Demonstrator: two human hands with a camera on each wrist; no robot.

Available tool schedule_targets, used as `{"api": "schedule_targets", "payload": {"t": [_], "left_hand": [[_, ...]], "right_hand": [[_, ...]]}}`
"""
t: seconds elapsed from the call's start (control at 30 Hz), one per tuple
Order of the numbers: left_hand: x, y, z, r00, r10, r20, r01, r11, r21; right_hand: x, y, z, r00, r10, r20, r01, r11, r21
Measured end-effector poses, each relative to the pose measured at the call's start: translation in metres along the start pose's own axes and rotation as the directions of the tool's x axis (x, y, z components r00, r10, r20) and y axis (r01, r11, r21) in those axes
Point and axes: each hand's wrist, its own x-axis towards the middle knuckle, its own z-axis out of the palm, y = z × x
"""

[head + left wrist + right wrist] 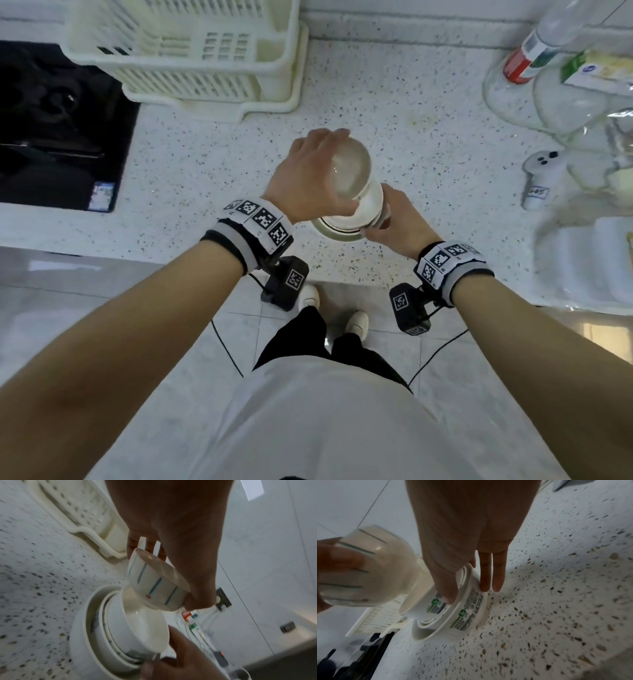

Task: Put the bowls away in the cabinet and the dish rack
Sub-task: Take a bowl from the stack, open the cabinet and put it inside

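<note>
Several bowls sit nested in a stack (337, 228) on the speckled counter (212, 164), near its front edge and about midway along what I can see. My left hand (310, 178) grips a small bowl (155, 584) with blue stripes and a red dot, fingers on the far rim and thumb on the near one, holding it tilted just above the top of the stack, apart from it or barely touching; I cannot tell which. My right hand (399, 219) steadies the stack from its right side, thumb (446, 592) inside the outer bowl's rim and straight fingers (486, 573) pressed against the outside wall, which carries a printed label (467, 609). Back toward the wall, at the counter's left, stands a cream dish rack (191, 51) on its drip tray, with a black stove top (58, 137) beside it at the left edge. Clear bottles (541, 44) and plastic bags crowd the far right corner.
</note>
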Motion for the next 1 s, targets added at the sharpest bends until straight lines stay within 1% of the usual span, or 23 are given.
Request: {"api": "schedule_targets", "payload": {"t": [0.07,0.13,0.17,0.2,0.23,0.3,0.37,0.43,0.5,0.57,0.67,0.73,0.77,0.83,0.87,0.93,1.0], "left_hand": [[-0.006,-0.016,-0.011,0.993,-0.095,-0.071,0.095,0.995,-0.010],[-0.018,-0.038,-0.020,0.975,-0.192,-0.116,0.194,0.981,0.005],[-0.026,-0.050,-0.022,0.962,-0.244,-0.125,0.242,0.970,-0.036],[-0.038,-0.061,-0.022,0.944,-0.307,-0.121,0.292,0.948,-0.126],[-0.045,-0.066,-0.022,0.930,-0.356,-0.092,0.327,0.915,-0.237],[-0.062,-0.081,-0.015,0.894,-0.448,-0.002,0.400,0.801,-0.446],[-0.075,-0.091,-0.005,0.873,-0.483,0.071,0.437,0.709,-0.554],[-0.082,-0.096,0.003,0.859,-0.499,0.113,0.450,0.634,-0.629],[-0.085,-0.098,0.008,0.853,-0.502,0.144,0.452,0.569,-0.687],[-0.086,-0.099,0.009,0.847,-0.503,0.171,0.454,0.520,-0.723],[-0.086,-0.103,0.010,0.845,-0.496,0.198,0.458,0.482,-0.747],[-0.086,-0.104,0.011,0.850,-0.484,0.207,0.454,0.476,-0.753],[-0.086,-0.104,0.011,0.853,-0.477,0.212,0.453,0.475,-0.754],[-0.086,-0.104,0.012,0.859,-0.463,0.217,0.455,0.497,-0.739],[-0.085,-0.104,0.013,0.865,-0.453,0.216,0.458,0.535,-0.710],[-0.083,-0.105,0.014,0.879,-0.429,0.206,0.461,0.660,-0.593],[-0.077,-0.106,0.016,0.886,-0.415,0.207,0.464,0.776,-0.428]], "right_hand": [[0.001,0.003,0.007,1.000,0.010,0.000,-0.010,1.000,-0.012],[0.004,0.012,0.016,1.000,0.027,-0.014,-0.028,0.999,-0.016],[0.005,0.018,0.020,0.999,0.029,-0.018,-0.029,1.000,-0.008],[0.008,0.022,0.025,0.999,0.030,-0.016,-0.030,0.999,-0.011],[0.007,0.024,0.024,0.998,0.049,-0.037,-0.049,0.999,-0.007],[0.010,0.023,0.025,0.997,0.055,-0.062,-0.056,0.998,-0.012],[0.015,0.015,0.025,0.997,0.023,-0.080,-0.024,1.000,-0.007],[0.022,0.010,0.026,0.995,-0.023,-0.098,0.024,1.000,0.007],[0.031,0.007,0.029,0.992,-0.042,-0.118,0.042,0.999,-0.006],[0.038,0.005,0.031,0.989,-0.024,-0.148,0.021,1.000,-0.018],[0.042,-0.001,0.033,0.982,-0.021,-0.190,0.026,0.999,0.024],[0.039,-0.003,0.033,0.978,-0.030,-0.205,0.049,0.995,0.090],[0.035,-0.003,0.034,0.980,-0.005,-0.198,0.031,0.991,0.129],[0.025,0.003,0.035,0.980,0.101,-0.171,-0.073,0.984,0.164],[0.019,0.006,0.035,0.974,0.171,-0.147,-0.150,0.978,0.146],[0.008,0.016,0.035,0.960,0.268,-0.074,-0.265,0.963,0.045],[0.002,0.022,0.038,0.960,0.276,0.038,-0.269,0.954,-0.129]]}}
